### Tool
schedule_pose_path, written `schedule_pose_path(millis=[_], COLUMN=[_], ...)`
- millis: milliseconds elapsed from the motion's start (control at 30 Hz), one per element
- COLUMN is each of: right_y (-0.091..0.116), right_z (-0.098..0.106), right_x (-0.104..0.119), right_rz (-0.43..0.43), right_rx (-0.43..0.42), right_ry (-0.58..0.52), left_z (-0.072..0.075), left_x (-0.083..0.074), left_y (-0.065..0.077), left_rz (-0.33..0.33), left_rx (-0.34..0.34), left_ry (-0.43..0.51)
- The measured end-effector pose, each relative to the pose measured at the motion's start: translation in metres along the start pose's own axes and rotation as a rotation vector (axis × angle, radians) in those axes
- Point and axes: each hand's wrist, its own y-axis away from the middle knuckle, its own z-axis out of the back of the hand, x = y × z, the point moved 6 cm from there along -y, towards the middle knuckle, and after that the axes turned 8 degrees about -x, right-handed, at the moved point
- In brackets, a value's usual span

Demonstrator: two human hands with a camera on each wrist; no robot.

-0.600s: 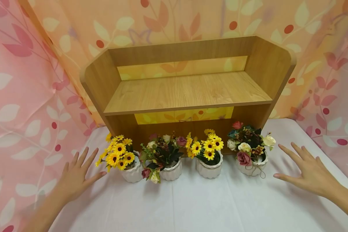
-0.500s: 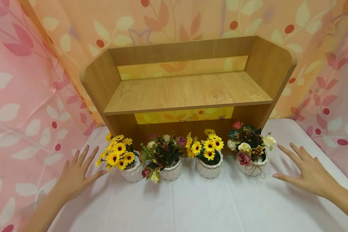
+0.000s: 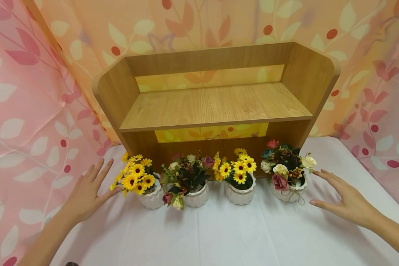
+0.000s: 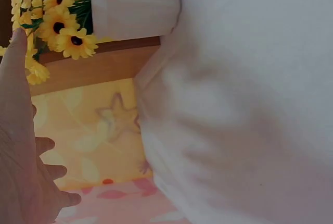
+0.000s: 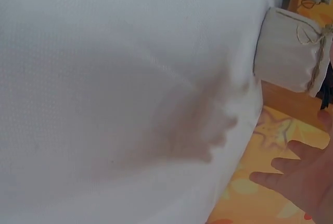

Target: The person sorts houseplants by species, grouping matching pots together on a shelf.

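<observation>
Four potted flowers (image 3: 240, 193), set in a row on the tabletop (image 3: 232, 236) just before the wooden shelf (image 3: 216, 105). Clasped by neither left hand (image 3: 86, 195) nor right hand (image 3: 354, 205), thumbs and fingers apart beside the row's ends. Probably either unstarted or finished; cannot tell which.

the shelf (image 3: 216, 105) is smooth, satin wood; the pots (image 3: 240, 195) look ceramic and faintly glossy, the twine (image 5: 317, 67) rough; the flowers (image 3: 137, 170) resemble matt fabric; the cloth-covered worktop (image 3: 232, 236) looks matt, the curtain (image 3: 212, 22) smooth cloth.
</observation>
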Motion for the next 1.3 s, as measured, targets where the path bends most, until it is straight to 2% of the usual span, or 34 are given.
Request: schedule_pose_path(millis=[233, 500, 767, 900, 1033, 1300], right_y=[0.001, -0.001, -0.003, -0.005, -0.005, -0.007], right_z=[-0.006, -0.011, -0.017, -0.020, -0.024, -0.032], right_x=[0.003, 0.008, 0.009, 0.009, 0.008, 0.007], right_rz=[-0.001, 0.056, 0.045, 0.024, 0.013, 0.002], right_rx=[-0.019, -0.045, -0.001, 0.027, 0.040, 0.044], right_ry=[-0.039, -0.070, -0.105, -0.137, -0.186, -0.328], left_z=[0.015, 0.029, 0.035, 0.040, 0.045, 0.057], left_x=[-0.008, -0.025, -0.038, -0.045, -0.049, -0.062], left_y=[-0.009, -0.024, -0.043, -0.052, -0.060, -0.078], left_rz=[-0.036, -0.053, 0.052, 0.059, 0.099, 0.139], left_rx=[-0.041, -0.029, 0.072, 0.070, 0.073, 0.021], left_ry=[0.095, 0.155, 0.184, 0.235, 0.273, 0.373])
